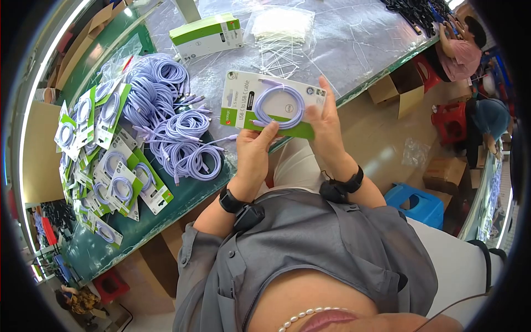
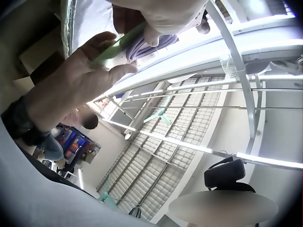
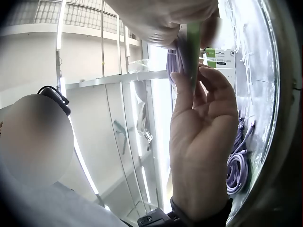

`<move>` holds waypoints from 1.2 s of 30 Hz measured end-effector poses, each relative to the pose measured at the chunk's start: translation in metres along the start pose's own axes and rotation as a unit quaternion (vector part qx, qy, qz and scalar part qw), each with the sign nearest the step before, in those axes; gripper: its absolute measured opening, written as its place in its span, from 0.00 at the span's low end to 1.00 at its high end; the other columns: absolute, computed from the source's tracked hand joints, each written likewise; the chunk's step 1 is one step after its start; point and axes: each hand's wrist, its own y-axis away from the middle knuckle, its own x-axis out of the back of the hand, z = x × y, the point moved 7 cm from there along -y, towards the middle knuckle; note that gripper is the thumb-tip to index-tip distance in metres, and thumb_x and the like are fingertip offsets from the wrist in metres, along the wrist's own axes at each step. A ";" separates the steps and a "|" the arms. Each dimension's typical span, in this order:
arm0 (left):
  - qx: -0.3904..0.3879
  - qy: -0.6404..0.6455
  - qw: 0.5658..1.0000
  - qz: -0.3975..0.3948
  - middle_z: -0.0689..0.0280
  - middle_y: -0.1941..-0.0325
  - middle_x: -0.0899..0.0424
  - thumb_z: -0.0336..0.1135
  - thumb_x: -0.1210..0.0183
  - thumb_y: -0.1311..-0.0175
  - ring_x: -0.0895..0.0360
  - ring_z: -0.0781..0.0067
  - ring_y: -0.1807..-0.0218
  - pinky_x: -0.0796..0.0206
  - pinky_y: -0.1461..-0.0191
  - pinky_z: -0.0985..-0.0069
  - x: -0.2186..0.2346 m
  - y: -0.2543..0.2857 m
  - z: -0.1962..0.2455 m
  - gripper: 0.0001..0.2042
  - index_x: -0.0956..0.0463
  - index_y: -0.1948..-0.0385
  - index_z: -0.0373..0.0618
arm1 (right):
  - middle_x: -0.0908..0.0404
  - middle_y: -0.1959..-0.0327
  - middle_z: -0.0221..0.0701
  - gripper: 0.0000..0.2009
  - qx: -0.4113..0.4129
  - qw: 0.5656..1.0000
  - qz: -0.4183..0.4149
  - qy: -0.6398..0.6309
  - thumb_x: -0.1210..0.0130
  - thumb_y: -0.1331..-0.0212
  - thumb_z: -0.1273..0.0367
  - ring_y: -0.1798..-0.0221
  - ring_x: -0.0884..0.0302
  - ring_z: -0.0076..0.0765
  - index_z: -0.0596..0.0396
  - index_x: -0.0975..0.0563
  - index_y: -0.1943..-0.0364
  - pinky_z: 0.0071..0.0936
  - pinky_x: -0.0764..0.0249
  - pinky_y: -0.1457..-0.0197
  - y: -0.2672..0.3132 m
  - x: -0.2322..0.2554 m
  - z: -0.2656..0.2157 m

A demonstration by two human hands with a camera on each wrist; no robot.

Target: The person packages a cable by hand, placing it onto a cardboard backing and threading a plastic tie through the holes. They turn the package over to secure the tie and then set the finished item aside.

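Both hands hold up a white-and-green cable card [image 1: 239, 105], printed "USB-C to USB-C cable", above the table's front edge. A coiled lilac USB-C cable [image 1: 300, 105] lies on its face. The left hand [image 1: 253, 157] pinches the card's lower edge, its thumb over the front beside the coil. At the right end, the right hand [image 1: 330, 130] grips the card, thumb blurred on the front and one finger pointing up along the edge. In the left wrist view the right hand [image 2: 71, 82] has the card's green edge between thumb and fingers.
To the left lie a heap of lilac cables [image 1: 160, 88] and a pile of carded cables [image 1: 113, 166]. A stack of cards [image 1: 207, 37] and a bag of white ties [image 1: 282, 25] stand at the back. Black cables [image 1: 412, 14] lie far right; a blue stool [image 1: 415, 205] stands below.
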 end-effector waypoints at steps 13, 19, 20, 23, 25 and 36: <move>0.072 -0.127 0.989 -0.028 0.64 0.62 0.18 0.22 0.39 0.45 0.22 0.77 0.60 0.31 0.53 0.79 0.010 0.007 0.002 0.10 0.23 0.61 0.38 | 0.21 0.65 0.31 0.20 -0.032 0.936 -0.210 0.279 0.59 0.31 0.56 0.59 0.26 0.25 0.60 0.23 0.58 0.24 0.32 0.54 -0.029 0.002 -0.018; 0.091 -0.170 0.981 -0.016 0.64 0.63 0.17 0.24 0.39 0.45 0.21 0.77 0.62 0.30 0.55 0.79 0.018 0.012 -0.007 0.10 0.23 0.61 0.36 | 0.24 0.79 0.35 0.19 0.040 0.866 -0.155 0.473 0.57 0.32 0.56 0.74 0.25 0.36 0.56 0.30 0.74 0.34 0.33 0.72 -0.011 -0.007 -0.010; 0.086 -0.158 0.984 -0.008 0.64 0.63 0.17 0.23 0.38 0.47 0.21 0.77 0.63 0.29 0.57 0.79 0.017 0.010 -0.007 0.11 0.23 0.61 0.38 | 0.26 0.81 0.39 0.19 0.124 0.814 -0.068 0.563 0.58 0.32 0.56 0.77 0.25 0.43 0.55 0.32 0.76 0.38 0.34 0.75 -0.006 -0.010 -0.022; 0.085 -0.118 0.989 0.006 0.66 0.65 0.18 0.25 0.37 0.46 0.22 0.78 0.65 0.30 0.59 0.80 0.020 0.009 -0.023 0.09 0.23 0.63 0.39 | 0.27 0.85 0.38 0.17 0.166 0.779 -0.056 0.602 0.56 0.33 0.59 0.82 0.27 0.49 0.52 0.34 0.78 0.41 0.34 0.80 -0.002 -0.018 -0.025; 0.092 -0.128 0.987 0.013 0.66 0.66 0.18 0.26 0.37 0.46 0.22 0.79 0.65 0.31 0.60 0.81 0.027 0.007 -0.029 0.09 0.22 0.63 0.40 | 0.27 0.86 0.37 0.17 0.170 0.764 -0.054 0.620 0.57 0.33 0.58 0.83 0.27 0.48 0.51 0.34 0.78 0.40 0.34 0.81 0.000 -0.020 -0.022; 0.145 -0.126 0.977 -0.097 0.66 0.61 0.18 0.27 0.38 0.43 0.23 0.80 0.62 0.31 0.58 0.82 0.014 0.001 -0.017 0.12 0.24 0.58 0.38 | 0.31 0.52 0.33 0.11 0.316 0.757 -0.306 0.484 0.39 0.53 0.73 0.49 0.31 0.38 0.49 0.22 0.62 0.30 0.28 0.53 -0.011 -0.048 -0.033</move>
